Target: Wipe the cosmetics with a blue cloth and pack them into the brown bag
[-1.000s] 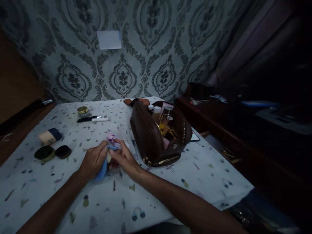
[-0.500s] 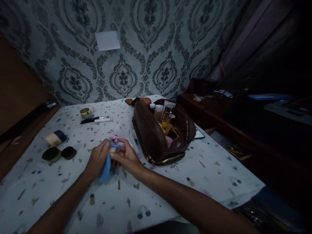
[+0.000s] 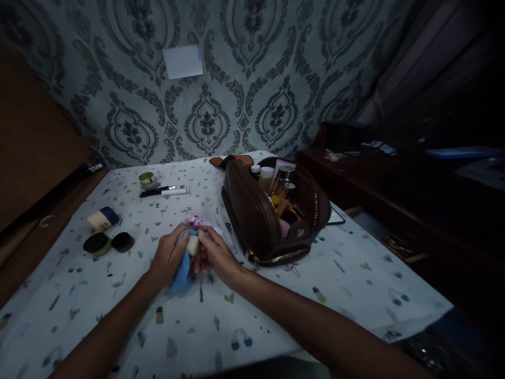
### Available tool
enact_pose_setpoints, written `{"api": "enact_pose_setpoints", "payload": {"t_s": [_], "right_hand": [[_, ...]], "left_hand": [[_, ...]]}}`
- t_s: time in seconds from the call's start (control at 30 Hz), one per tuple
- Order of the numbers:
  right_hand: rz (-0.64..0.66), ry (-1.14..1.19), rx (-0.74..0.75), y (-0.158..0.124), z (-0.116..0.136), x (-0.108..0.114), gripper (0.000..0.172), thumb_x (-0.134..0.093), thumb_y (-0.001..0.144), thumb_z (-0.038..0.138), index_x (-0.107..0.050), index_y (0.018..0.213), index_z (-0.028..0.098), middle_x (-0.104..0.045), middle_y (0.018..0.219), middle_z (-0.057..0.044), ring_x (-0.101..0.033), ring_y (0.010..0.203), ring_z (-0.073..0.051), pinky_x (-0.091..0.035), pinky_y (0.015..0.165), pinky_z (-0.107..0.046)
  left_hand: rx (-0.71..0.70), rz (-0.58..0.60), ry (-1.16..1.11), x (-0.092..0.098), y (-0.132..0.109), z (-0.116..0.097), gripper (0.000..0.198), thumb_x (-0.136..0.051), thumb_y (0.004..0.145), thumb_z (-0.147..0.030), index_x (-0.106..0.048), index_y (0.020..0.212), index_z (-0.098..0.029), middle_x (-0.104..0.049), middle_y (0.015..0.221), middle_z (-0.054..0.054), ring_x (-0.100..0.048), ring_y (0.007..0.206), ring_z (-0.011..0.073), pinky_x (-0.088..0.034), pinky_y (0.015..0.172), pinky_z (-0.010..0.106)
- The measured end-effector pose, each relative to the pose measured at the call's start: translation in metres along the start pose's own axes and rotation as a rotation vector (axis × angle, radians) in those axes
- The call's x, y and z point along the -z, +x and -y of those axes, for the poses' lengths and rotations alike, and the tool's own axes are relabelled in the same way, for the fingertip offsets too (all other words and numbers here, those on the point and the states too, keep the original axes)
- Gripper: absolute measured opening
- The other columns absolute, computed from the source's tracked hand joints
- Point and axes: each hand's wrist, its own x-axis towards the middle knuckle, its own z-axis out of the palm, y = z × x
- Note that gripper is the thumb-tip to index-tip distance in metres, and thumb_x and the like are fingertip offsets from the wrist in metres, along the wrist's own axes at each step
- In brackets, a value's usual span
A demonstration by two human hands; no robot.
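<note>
My left hand (image 3: 168,256) is closed on a blue cloth (image 3: 182,273) that hangs down to the table. My right hand (image 3: 216,255) is closed round a small pale item (image 3: 193,245), pressed against the cloth between both hands. A pink item (image 3: 195,219) shows just beyond my fingertips; whether it is part of the held thing is unclear. An open brown cosmetic bag (image 3: 252,216) with bottles and tubes inside stands just right of my hands.
On the patterned tablecloth (image 3: 276,310) lie a gold-lidded jar (image 3: 147,179), a black pencil and white pen (image 3: 163,191), a beige-and-blue item (image 3: 102,218) and two dark round compacts (image 3: 108,243). Dark wooden furniture (image 3: 394,210) stands to the right. A white note (image 3: 182,61) hangs on the wallpaper.
The view has shifted, so everything sits further right in frame. My hands have stayed together on the cloth and the small item, and the pale item shows more between my fingers.
</note>
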Motion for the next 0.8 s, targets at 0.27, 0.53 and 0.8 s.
{"api": "enact_pose_setpoints", "payload": {"t_s": [0.27,0.53,0.8], "right_hand": [[-0.010,-0.121,0.272,-0.0050,-0.0003,-0.0039,0.058,-0.079,0.068,0.031,-0.052,0.119,0.025,-0.058,0.079,0.006,-0.055,0.063,-0.010,-0.044,0.059,-0.022],[-0.142,-0.329,0.431,0.0002,-0.0066,-0.0003,0.040,-0.079,0.067,0.032,-0.063,0.103,0.022,-0.062,0.095,-0.001,-0.057,0.085,-0.017,-0.046,0.075,-0.028],[-0.262,-0.560,0.420,-0.0035,-0.0037,-0.0012,0.025,-0.065,0.065,0.024,-0.049,0.083,0.022,-0.052,0.074,0.006,-0.049,0.069,-0.013,-0.039,0.062,-0.024]], "left_hand": [[0.243,-0.237,-0.230,-0.0038,0.0041,-0.0032,0.051,-0.047,0.088,-0.069,-0.049,0.068,-0.021,-0.051,0.062,-0.003,-0.048,0.059,0.0148,-0.044,0.056,0.027],[0.198,-0.268,-0.167,-0.0038,0.0077,0.0001,0.047,-0.052,0.088,-0.061,-0.041,0.065,-0.022,-0.040,0.061,-0.006,-0.040,0.058,0.0125,-0.038,0.056,0.025],[0.048,-0.142,0.124,-0.0023,0.0004,-0.0047,0.039,-0.039,0.094,-0.056,-0.057,0.089,-0.021,-0.062,0.080,0.001,-0.059,0.074,0.0195,-0.047,0.071,0.030]]}}
